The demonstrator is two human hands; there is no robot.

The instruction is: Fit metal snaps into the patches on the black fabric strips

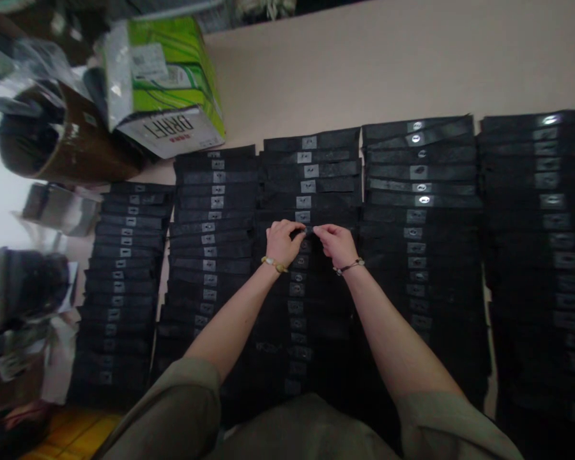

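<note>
Overlapping black fabric pieces (311,185) lie in several long columns across the table, each piece showing a small shiny label near its middle. Over the third column from the left, my left hand (286,243) pinches one end of a small label, thumb and forefinger pressed together. Close on its right, my right hand (336,244) pinches the other side of the same label, its fingers curled. Only a narrow gap lies between my two hands. The label's print is too small to read.
A green and white box (172,83) stands at the back left beside a brown round container (86,137) with plastic bags in it. Wrapped bundles (62,207) and dark items lie along the left edge. The pale table surface (393,57) shows behind the columns.
</note>
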